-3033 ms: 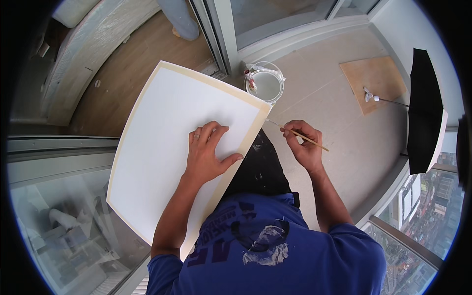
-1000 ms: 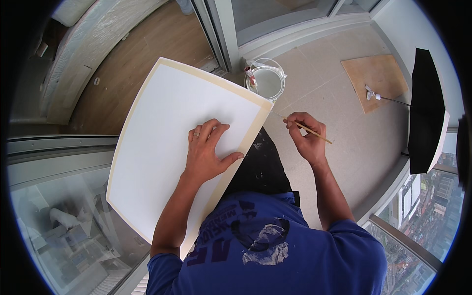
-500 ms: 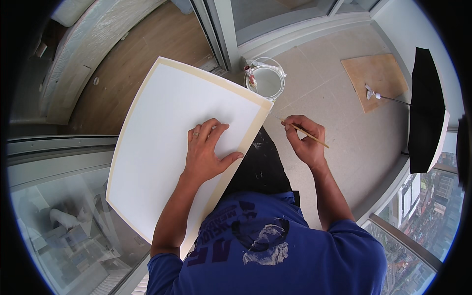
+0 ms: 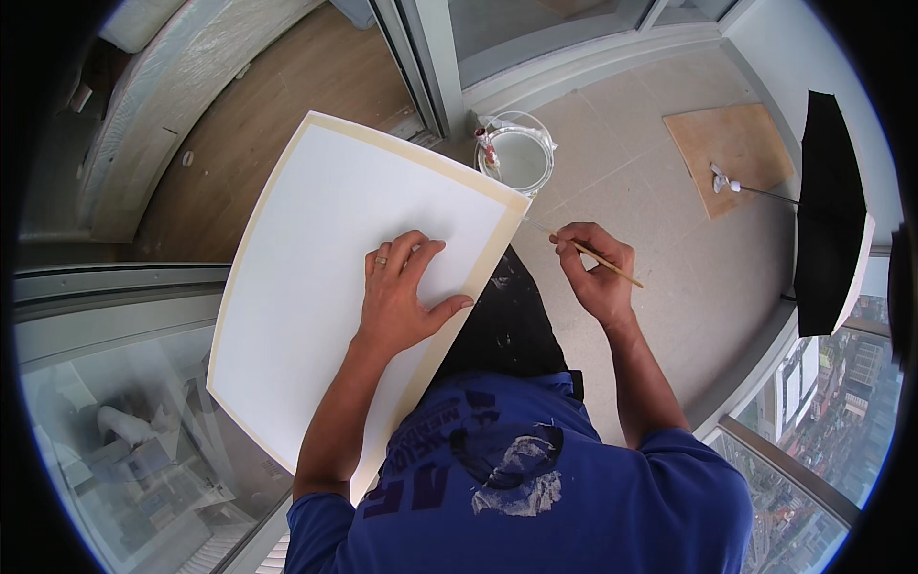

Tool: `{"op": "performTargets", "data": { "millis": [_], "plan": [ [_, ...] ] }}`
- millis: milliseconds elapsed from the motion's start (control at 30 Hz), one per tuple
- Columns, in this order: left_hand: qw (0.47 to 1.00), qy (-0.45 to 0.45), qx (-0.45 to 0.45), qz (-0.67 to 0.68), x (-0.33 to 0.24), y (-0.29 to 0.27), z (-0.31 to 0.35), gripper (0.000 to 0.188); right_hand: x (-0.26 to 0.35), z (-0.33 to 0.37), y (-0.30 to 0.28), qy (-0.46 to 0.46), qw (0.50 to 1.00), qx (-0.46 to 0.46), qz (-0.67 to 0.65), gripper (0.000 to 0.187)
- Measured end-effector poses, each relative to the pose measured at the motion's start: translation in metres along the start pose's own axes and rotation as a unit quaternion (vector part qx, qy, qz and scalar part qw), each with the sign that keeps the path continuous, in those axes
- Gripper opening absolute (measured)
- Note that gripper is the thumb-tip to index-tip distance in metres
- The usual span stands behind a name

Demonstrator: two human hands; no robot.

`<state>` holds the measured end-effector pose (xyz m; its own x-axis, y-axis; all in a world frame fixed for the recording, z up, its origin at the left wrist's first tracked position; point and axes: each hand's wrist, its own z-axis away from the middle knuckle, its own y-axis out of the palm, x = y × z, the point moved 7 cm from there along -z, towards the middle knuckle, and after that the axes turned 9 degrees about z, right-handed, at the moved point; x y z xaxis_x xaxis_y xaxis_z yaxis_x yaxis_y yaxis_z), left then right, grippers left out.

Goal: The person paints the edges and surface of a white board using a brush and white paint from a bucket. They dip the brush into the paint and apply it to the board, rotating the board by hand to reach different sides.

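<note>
Clock: the face is laid over the whole view, with 12 at the top.
Brush (image 4: pixel 612 267): it is at 3 o'clock, in the right hand; the long axis runs from 10 to 4 o'clock, with the tip pointing to 10.
Brush look: thin, with a straight, yellowish wooden handle and a pale, narrow front part; the very tip is too small to read.
Tip: just beside the board's corner; I cannot tell if it touches.
Right hand (image 4: pixel 597 272): thumb and fingers are pinching the handle near its front part.
Board (image 4: pixel 316 230): it lies at 9 o'clock, its long axis running from 1 to 7 o'clock.
Board look: flat, with a plain white face and a cream border along the edges.
Left hand (image 4: pixel 406 295): rests on the white face, fingers bent and the thumb spread away toward 2 o'clock, over the border; one finger wears a ring.
Clothes: blue shirt (image 4: pixel 593 497) with a white smear; black trousers (image 4: pixel 507 320) with pale specks.
Bucket (image 4: pixel 543 180): at 1 o'clock, whitish, with a red-handled tool (image 4: pixel 486 148) at its rim.
Floor (image 4: pixel 660 230): pale tiles on this side; brown wood floor (image 4: pixel 277 100) toward 11 o'clock.
Tan sheet (image 4: pixel 703 134): flat on the tiles at 2 o'clock.
Umbrella (image 4: pixel 830 215): black and opened, near 3 o'clock.
Window (image 4: pixel 813 402): at 4 o'clock, buildings far below.
</note>
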<state>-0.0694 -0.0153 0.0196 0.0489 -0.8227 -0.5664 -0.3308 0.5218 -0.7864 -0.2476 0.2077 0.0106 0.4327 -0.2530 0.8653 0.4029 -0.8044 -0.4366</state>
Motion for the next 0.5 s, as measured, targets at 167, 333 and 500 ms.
{"op": "performTargets", "data": {
  "millis": [167, 333, 500],
  "plan": [
    [1.0, -0.004, 0.006, -0.007, 0.0, -0.0001, 0.0007, 0.081, -0.0041, -0.0017, -0.0002, 0.002, 1.0, -0.018, -0.007, 0.008],
    [1.0, 0.001, 0.003, -0.008, -0.0009, -0.0004, -0.0001, 0.081, -0.0006, 0.0015, 0.0032, 0.007, 1.0, 0.0, 0.01, 0.008],
    [1.0, 0.001, 0.001, -0.004, -0.0008, -0.0007, 0.0002, 0.08, 0.0005, 0.0018, 0.0022, -0.008, 1.0, -0.008, 0.005, 0.008]
  ]
}}
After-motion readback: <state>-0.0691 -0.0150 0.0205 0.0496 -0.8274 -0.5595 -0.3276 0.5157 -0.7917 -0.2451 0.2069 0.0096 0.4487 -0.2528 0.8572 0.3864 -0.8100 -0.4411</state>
